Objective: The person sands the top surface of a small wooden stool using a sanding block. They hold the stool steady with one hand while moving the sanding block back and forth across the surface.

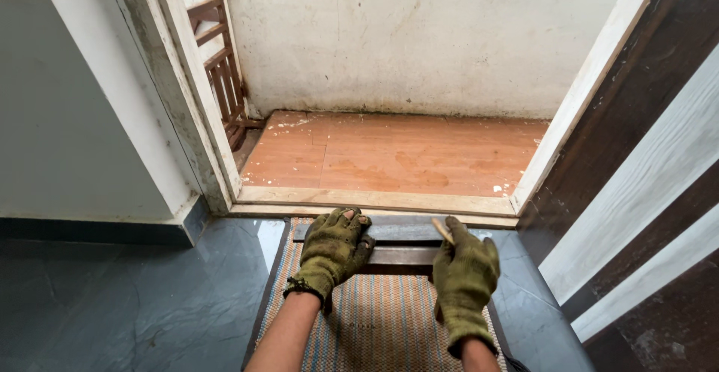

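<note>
Doorway: wooden sill (374, 200) spans the frame, orange floor beyond.
Bar: dark metal bar (404, 243) lies on the striped mat (382, 319), just near of the sill.
Left hand (335, 250): gloved, fingers curled over the bar, steadying it.
Right hand (464, 273): gloved, pinching a pencil (443, 230) over the bar's right part.

Matt knit cloth gloves (333, 248), glossy dk stone floor (135, 297), woven mat (382, 319), rough plaster wall (419, 35), bare wood sill (374, 200)
</note>
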